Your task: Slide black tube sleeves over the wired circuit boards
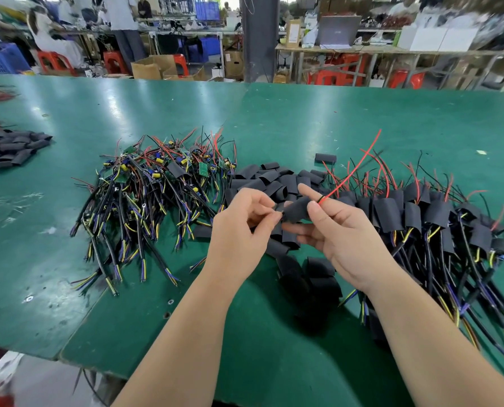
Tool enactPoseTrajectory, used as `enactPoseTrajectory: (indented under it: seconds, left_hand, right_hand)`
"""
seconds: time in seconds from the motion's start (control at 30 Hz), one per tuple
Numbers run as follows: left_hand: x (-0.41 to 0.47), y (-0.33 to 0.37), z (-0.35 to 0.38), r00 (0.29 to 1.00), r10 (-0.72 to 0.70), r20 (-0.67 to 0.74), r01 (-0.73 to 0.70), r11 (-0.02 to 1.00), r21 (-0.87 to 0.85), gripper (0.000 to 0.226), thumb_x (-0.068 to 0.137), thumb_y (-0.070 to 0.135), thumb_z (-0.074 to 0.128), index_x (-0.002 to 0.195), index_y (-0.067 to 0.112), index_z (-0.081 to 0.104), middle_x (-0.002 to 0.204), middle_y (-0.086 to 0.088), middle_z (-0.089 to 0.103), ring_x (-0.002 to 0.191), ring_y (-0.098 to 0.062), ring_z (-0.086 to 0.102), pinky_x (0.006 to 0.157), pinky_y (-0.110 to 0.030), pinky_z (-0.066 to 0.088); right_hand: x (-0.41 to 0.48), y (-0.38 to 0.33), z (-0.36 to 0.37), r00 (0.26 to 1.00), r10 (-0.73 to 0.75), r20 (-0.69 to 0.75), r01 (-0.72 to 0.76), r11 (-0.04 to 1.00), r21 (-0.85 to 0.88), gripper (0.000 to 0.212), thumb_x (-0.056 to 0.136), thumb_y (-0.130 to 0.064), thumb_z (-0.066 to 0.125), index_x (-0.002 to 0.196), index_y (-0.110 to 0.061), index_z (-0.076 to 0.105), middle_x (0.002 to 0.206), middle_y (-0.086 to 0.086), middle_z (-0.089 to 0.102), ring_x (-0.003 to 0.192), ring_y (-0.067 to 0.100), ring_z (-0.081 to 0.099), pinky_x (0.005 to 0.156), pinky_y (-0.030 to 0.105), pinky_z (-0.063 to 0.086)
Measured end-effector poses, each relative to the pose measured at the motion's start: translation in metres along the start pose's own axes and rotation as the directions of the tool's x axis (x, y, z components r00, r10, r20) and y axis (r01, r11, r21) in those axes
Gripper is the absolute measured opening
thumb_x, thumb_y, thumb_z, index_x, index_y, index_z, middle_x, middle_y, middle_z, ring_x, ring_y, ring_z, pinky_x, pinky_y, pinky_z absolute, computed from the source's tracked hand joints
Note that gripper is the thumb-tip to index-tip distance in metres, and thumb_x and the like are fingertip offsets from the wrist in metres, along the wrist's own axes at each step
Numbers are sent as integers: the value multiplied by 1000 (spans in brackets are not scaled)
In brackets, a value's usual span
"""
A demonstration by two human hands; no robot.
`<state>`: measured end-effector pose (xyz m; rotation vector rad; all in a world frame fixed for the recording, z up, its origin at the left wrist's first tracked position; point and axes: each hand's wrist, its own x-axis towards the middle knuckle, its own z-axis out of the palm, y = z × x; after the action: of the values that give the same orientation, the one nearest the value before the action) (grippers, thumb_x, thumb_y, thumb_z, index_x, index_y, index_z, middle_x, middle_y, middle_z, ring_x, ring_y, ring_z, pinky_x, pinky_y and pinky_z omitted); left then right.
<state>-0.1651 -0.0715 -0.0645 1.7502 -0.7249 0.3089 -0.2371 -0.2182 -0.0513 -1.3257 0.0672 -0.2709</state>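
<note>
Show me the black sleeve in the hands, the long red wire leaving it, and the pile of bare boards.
black sleeve (296, 212), head view, middle of its flat side
red wire (352, 171), head view, halfway along
pile of bare boards (154, 186), head view, tangled middle

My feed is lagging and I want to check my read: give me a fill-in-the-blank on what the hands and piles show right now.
The sleeve held between the left hand and right hand is ___.
The wire rising from the right hand is ___.
The bare boards lie on the person's ___.
The table is ___.
Missing: black; red; left; green.
</note>
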Motion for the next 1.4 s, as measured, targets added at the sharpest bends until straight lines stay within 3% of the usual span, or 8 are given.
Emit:
enactPoseTrajectory:
  seconds: [0.13,0.23,0.37,0.47,0.87,1.17,1.3,1.4]
  left_hand:
    - [-1,3,1,999,-37,-1,37,994,-99,30,83,2,69,87,26,51,71,7,63,69,-8,64,66,-14,46]
    - [-3,6,3,999,-39,9,39,995,-96,32,84,2,68,86,30,51,71,8,63,68,-7,63,66,-12,46]
    - [-3,7,5,1000,-9,-4,9,996,-89,26,85,6,66,90,30,55,73,13,65,69,-4,63,66,-15,48]
    - [-4,8,6,999,50,8,-49,996,-71,13,86,8,63,94,19,66,81,12,68,72,-2,64,69,-16,50]
    - [-4,14,7,991,123,-48,-124,992,-17,30,73,9,80,102,7,74,92,0,69,86,-12,66,78,-31,54]
    - [-5,12,8,991,130,-45,-129,992,13,30,76,15,79,104,12,72,92,4,69,84,1,62,73,-19,51]
    - [-3,11,5,991,71,-113,-80,994,-78,23,88,28,63,110,23,62,91,9,69,77,-9,65,70,-19,51]
    - [0,6,-2,982,34,-188,-43,998,-46,19,95,33,45,107,27,59,90,11,68,76,-8,65,68,-18,50]
  right_hand:
    - [-3,0,3,1000,-8,28,8,1000,-4,29,95,-5,51,116,-22,61,86,3,72,89,25,72,65,21,52]
    - [-1,3,5,999,-31,-6,31,999,10,31,88,-3,59,112,-22,63,81,16,61,87,25,72,65,22,50]
    - [0,2,6,998,-30,-58,36,993,112,50,68,-10,69,118,-13,60,64,4,57,71,24,69,60,20,50]
    - [1,1,5,995,-32,-97,48,984,174,47,66,-6,70,111,-13,60,68,8,41,65,23,69,57,22,51]
    - [-3,1,9,980,-103,-170,126,984,129,28,68,-12,72,90,-14,55,61,3,64,56,18,58,59,26,52]
    - [-3,-1,16,964,-20,-264,75,977,200,26,80,-1,67,94,-15,51,59,0,63,54,14,58,56,22,50]
    - [-1,-24,2,917,12,-398,144,923,358,19,83,0,62,84,-13,49,61,0,66,61,15,69,51,15,48]
    - [-1,-47,-30,801,-93,-591,326,897,300,12,87,-2,62,81,-11,57,60,-2,64,56,11,62,55,17,46]
